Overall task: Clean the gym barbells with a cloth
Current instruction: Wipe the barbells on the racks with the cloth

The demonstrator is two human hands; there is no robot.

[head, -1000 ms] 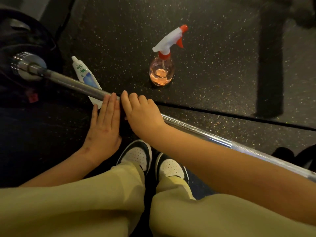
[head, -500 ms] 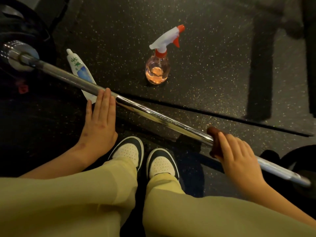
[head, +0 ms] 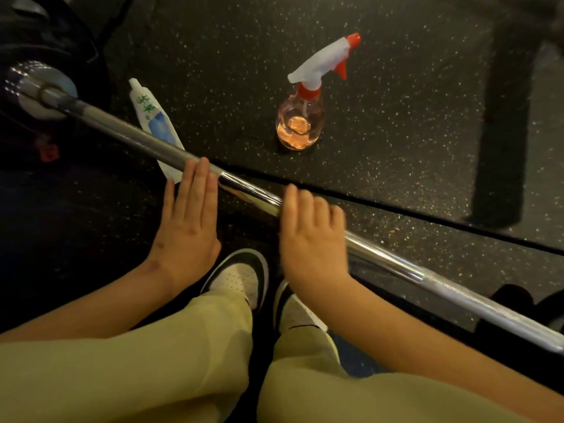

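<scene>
- The bar (head: 250,192) is lying slantwise over the floor (head: 396,117), just beyond the shoes (head: 241,276).
- The left hand (head: 189,221) is resting flat on it, fingers straight.
- The right hand (head: 311,236), blurred, is curling over it.

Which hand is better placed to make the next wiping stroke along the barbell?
Right, probably: the right hand curls over the barbell, ready to slide; the left hand lies flat, fingertips merely touching it.
</scene>
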